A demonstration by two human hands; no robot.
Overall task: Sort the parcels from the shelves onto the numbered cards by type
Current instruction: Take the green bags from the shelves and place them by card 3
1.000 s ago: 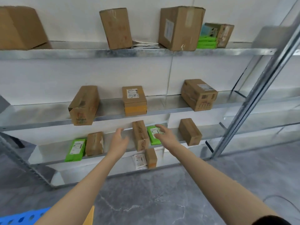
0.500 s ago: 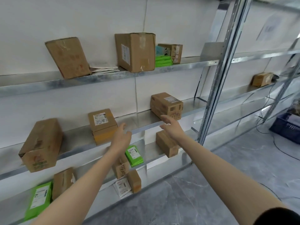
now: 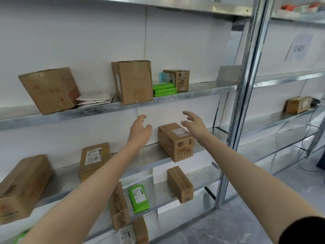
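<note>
Cardboard touches none of our fingers point(image 3: 142, 117): they are loosely curved and spread apart, holding nothing, on both our left hand point(image 3: 140, 129) and our right hand point(image 3: 195, 124), raised at the centre of the frame. Between and just below them a labelled brown parcel point(image 3: 175, 141) sits on the middle shelf point(image 3: 218, 132). Above, the upper shelf point(image 3: 202, 91) carries a tall carton point(image 3: 134, 81), stacked green mailers point(image 3: 164, 89) and a small box point(image 3: 181, 79). Lower centre, another green mailer point(image 3: 139, 198) lies flat.
</note>
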